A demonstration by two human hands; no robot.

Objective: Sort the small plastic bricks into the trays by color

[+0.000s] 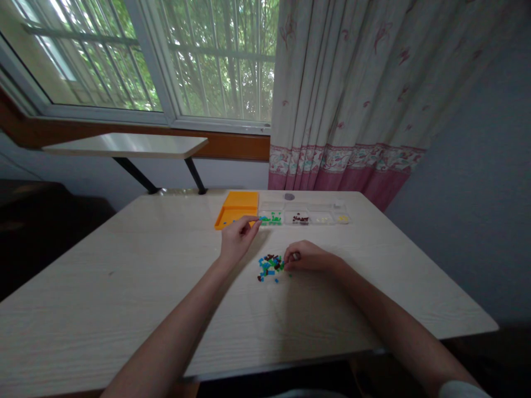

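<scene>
A loose pile of small blue, green and brown plastic pieces (271, 265) lies on the table in front of me. My right hand (309, 256) is at the pile's right edge, fingers curled and pinched; what they grip is too small to make out. My left hand (237, 239) is raised beside the orange box (243, 199), thumb and forefinger closed on what looks like a small blue piece (261, 219). A few blue pieces show in the box, partly behind this hand. Right of it, a clear divided tray (314, 215) holds green, brown and pale yellow pieces in separate compartments.
Behind the tray lies a dark round object (289, 197) near the back edge of the wooden table (136, 276). A raised shelf (133, 145) on black legs stands at the back left. A window and a patterned curtain (332, 110) are behind the table.
</scene>
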